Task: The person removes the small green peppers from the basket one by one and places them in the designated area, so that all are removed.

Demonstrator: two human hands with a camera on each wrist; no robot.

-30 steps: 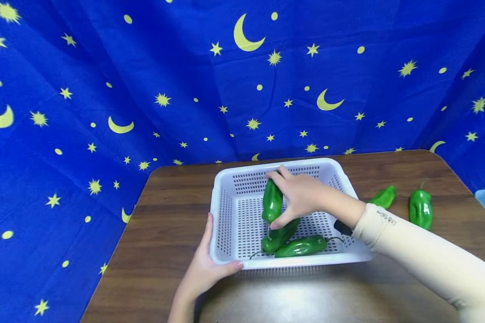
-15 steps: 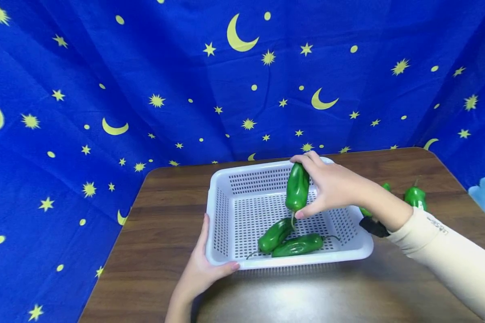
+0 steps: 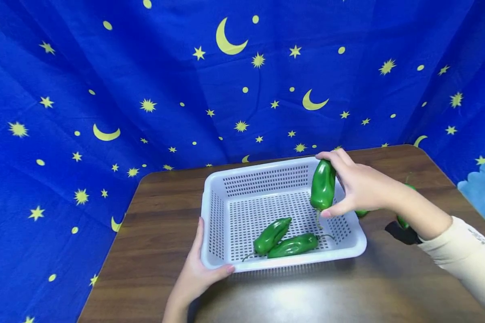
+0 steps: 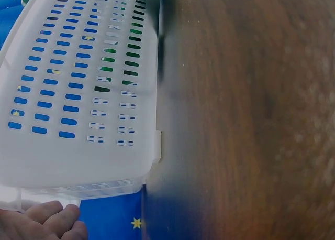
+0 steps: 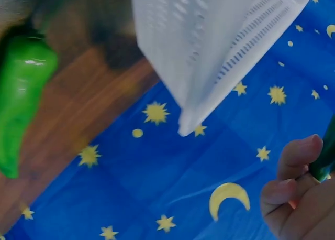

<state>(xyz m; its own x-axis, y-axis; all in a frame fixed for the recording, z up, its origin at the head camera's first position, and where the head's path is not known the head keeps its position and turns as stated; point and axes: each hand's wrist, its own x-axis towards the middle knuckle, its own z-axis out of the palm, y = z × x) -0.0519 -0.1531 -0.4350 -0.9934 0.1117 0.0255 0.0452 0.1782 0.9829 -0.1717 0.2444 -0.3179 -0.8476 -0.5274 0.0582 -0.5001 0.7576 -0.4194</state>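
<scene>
A green pepper [image 3: 323, 184] hangs stem down from my right hand [image 3: 359, 184], which pinches it between thumb and fingers over the right end of a white plastic basket [image 3: 299, 262]. In the right wrist view only a sliver of that pepper [image 5: 327, 153] shows beside the fingertips. My left hand [image 3: 198, 271] grips the basket at its near left corner, thumb over the front rim and fingers along the left side. Two more green peppers, one slanted [image 3: 272, 235] and one lying flat [image 3: 294, 246], rest on the basket floor near the front wall.
Right of the basket, loose green peppers lie on the brown wooden table [image 3: 145, 251], partly covered by my right forearm; one pepper [image 5: 26, 93] is plain in the right wrist view. A blue cloth [image 3: 165, 67] with moons and stars borders the table's back and sides.
My right hand has carried the pepper rightward, from over the basket's middle to its right end. The left hand keeps its grip on the basket. The head view has shifted slightly.
</scene>
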